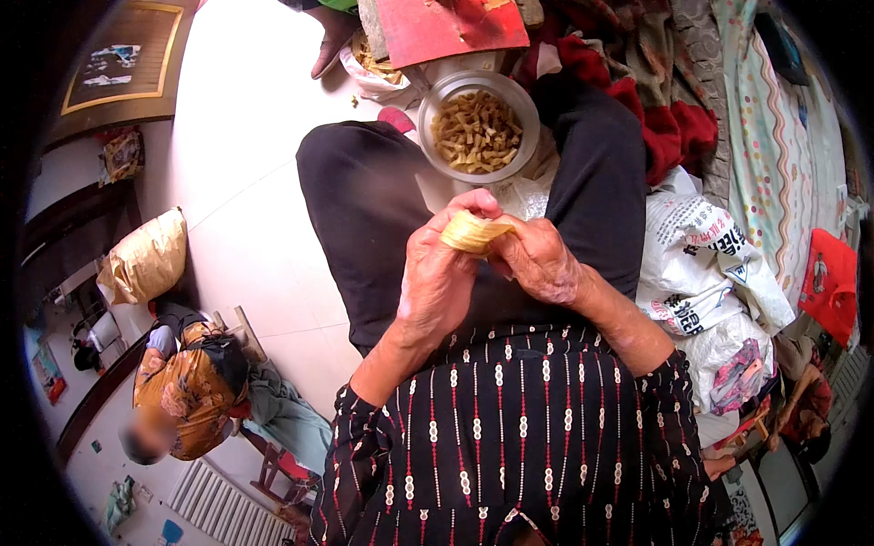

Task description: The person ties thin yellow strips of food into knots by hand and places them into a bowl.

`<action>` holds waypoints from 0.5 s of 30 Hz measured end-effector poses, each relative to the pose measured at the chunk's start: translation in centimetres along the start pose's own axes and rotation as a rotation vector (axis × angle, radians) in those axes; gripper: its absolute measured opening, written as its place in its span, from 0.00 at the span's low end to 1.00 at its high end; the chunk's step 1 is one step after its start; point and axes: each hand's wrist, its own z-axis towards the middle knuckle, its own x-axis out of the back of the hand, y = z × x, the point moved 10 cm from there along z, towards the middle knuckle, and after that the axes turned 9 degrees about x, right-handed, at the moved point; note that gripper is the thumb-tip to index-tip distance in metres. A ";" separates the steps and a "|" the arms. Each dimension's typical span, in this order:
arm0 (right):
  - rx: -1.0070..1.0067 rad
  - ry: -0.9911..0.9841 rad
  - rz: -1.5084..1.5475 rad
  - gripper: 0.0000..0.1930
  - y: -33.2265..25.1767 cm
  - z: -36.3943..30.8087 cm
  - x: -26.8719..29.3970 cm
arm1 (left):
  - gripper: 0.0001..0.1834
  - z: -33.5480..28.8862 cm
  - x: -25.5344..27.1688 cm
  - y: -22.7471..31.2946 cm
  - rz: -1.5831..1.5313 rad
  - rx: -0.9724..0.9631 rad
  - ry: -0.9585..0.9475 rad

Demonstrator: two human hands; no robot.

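My left hand (437, 268) and my right hand (542, 259) meet above my lap. Between their pinched fingers is a yellow, ribbed, leaf-like strip (475, 234), bent into a curve. Its exact kind I cannot make out. Beyond my hands, between my knees, stands a round metal basin (523, 102). Short, yellow-brown folded pieces (478, 132) lie heaped in it. The thumbs and fingertips partly cover the strip's ends.
Behind the basin is a red-topped stool or small table (452, 27). A white bag (387, 91) of similar pieces sits beside it. White printed sacks (696, 264) lie at my right, near a patterned bed cover (774, 136). At left, another person (187, 391) sits bent over; more people are at lower right.
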 end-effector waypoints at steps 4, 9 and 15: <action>0.207 0.029 -0.200 0.08 -1.6 0.0 0.2 | 0.13 0.0 -0.9 1.0 0.189 -0.134 -0.084; 0.380 0.020 -0.537 0.09 -3.7 0.4 1.1 | 0.10 0.7 1.1 1.3 0.481 -0.125 0.033; 0.509 -0.053 -0.865 0.12 -3.6 0.0 1.2 | 0.12 0.6 1.6 -2.3 0.248 0.264 0.073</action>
